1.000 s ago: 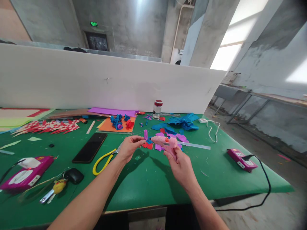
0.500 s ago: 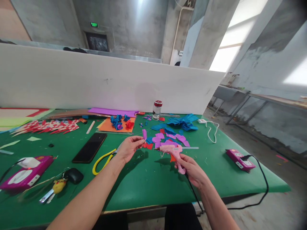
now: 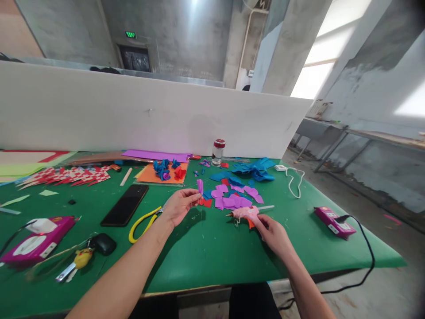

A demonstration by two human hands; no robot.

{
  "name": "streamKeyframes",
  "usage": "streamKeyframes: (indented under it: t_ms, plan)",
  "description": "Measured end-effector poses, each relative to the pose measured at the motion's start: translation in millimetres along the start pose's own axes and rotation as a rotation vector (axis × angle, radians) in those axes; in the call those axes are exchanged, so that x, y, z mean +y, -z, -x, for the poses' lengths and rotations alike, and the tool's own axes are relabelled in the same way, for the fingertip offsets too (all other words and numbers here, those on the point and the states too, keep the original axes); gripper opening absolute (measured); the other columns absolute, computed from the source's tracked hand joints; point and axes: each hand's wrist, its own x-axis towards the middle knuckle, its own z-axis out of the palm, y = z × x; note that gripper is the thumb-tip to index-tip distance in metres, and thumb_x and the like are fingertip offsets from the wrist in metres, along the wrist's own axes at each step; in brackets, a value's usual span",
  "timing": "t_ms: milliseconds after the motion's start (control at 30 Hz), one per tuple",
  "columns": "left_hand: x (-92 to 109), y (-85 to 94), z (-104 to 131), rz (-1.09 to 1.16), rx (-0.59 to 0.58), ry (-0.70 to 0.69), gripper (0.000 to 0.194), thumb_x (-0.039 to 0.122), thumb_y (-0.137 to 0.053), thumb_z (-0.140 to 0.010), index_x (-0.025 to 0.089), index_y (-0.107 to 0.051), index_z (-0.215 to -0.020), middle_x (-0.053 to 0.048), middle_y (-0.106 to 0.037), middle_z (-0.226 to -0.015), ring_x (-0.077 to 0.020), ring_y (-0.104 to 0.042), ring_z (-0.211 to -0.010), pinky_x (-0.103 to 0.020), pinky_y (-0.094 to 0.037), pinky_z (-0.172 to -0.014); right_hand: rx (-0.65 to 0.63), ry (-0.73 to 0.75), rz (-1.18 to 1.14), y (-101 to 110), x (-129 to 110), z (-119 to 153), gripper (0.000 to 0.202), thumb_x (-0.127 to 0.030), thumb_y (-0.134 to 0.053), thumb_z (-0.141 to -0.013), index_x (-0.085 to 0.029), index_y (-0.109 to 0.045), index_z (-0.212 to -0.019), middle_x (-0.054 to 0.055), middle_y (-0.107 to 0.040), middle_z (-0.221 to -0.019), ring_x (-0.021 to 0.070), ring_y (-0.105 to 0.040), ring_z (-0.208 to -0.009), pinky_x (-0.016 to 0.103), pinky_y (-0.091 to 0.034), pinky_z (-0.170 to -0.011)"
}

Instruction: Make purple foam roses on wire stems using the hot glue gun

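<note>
Between the thumb and fingers of my left hand (image 3: pixel 182 206) a small purple paper piece (image 3: pixel 199 186) stands up. My right hand (image 3: pixel 272 232) is closed around the handle of a pink glue gun (image 3: pixel 246 213), whose nozzle points left. The gun is low over the green table, just in front of purple paper petals (image 3: pixel 229 202). Red paper scraps (image 3: pixel 207 203) lie beside my left fingertips. Yellow-handled scissors (image 3: pixel 142 225) rest partly behind my left wrist, which hides their blades.
Blue crepe paper (image 3: pixel 255 169) and a red-lidded jar (image 3: pixel 218 153) are toward the back. Blue and red paper flowers (image 3: pixel 162 169) sit on orange sheets. A phone (image 3: pixel 125 205), keys (image 3: pixel 78 261) and a purple power strip (image 3: pixel 41 239) lie left; another strip (image 3: pixel 334 221) is right.
My right hand has moved right and down with the glue gun, turning it so the nozzle is farther from my left hand. My left hand keeps its pinch on the purple piece.
</note>
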Motion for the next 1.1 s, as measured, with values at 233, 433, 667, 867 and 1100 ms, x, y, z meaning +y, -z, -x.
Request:
streamKeyframes:
  t_ms: [233, 433, 667, 867, 1100]
  plan:
    - [5, -8.0, 5, -0.059, 0.035, -0.035, 0.023, 0.024, -0.085, -0.055, 0.014, -0.072, -0.070, -0.002, -0.068, -0.064, -0.0088, -0.057, -0.058, -0.021, -0.043, -0.058, 0.442, 0.201, 0.311, -8, -27, -2, 0.040, -0.049, -0.050, -0.084, -0.017, -0.067, -0.100, 0.015, -0.064, -0.098, 0.0299, -0.056, -0.095, 0.043, -0.044, -0.083]
    - [9, -13.2, 10, -0.194, 0.052, -0.123, 0.022, 0.026, -0.084, -0.056, 0.015, -0.073, -0.071, 0.000, -0.068, -0.063, -0.0098, -0.056, -0.057, -0.022, -0.042, -0.058, 0.255, 0.446, -0.173, -58, -106, -9, 0.031, -0.024, -0.047, -0.089, -0.023, -0.065, -0.113, 0.010, -0.062, -0.111, 0.0237, -0.054, -0.107, 0.039, -0.044, -0.092]
    - [10, -13.2, 10, -0.256, 0.041, -0.154, 0.022, 0.029, -0.083, -0.057, 0.016, -0.074, -0.073, -0.002, -0.070, -0.066, -0.0134, -0.059, -0.060, -0.025, -0.045, -0.062, 0.186, 0.401, -0.343, -91, -126, -27, 0.030, -0.018, -0.049, -0.084, -0.023, -0.067, -0.108, 0.008, -0.061, -0.104, 0.0226, -0.055, -0.102, 0.038, -0.043, -0.090]
    - [7, -12.6, 9, -0.314, 0.047, -0.173, 0.022, 0.029, -0.083, -0.057, 0.017, -0.074, -0.073, -0.001, -0.070, -0.067, -0.0136, -0.059, -0.061, -0.024, -0.045, -0.061, 0.179, 0.374, -0.360, -95, -127, -28, 0.028, -0.016, -0.048, -0.083, -0.021, -0.071, -0.098, 0.007, -0.063, -0.097, 0.0223, -0.057, -0.097, 0.037, -0.043, -0.086]
    - [6, -12.0, 8, -0.360, 0.063, -0.177, 0.022, 0.029, -0.083, -0.057, 0.017, -0.074, -0.073, -0.001, -0.070, -0.066, -0.0130, -0.058, -0.060, -0.022, -0.044, -0.059, 0.202, 0.364, -0.393, -95, -128, -24, 0.028, -0.015, -0.047, -0.083, -0.021, -0.072, -0.095, 0.007, -0.064, -0.098, 0.0220, -0.056, -0.097, 0.036, -0.044, -0.086]
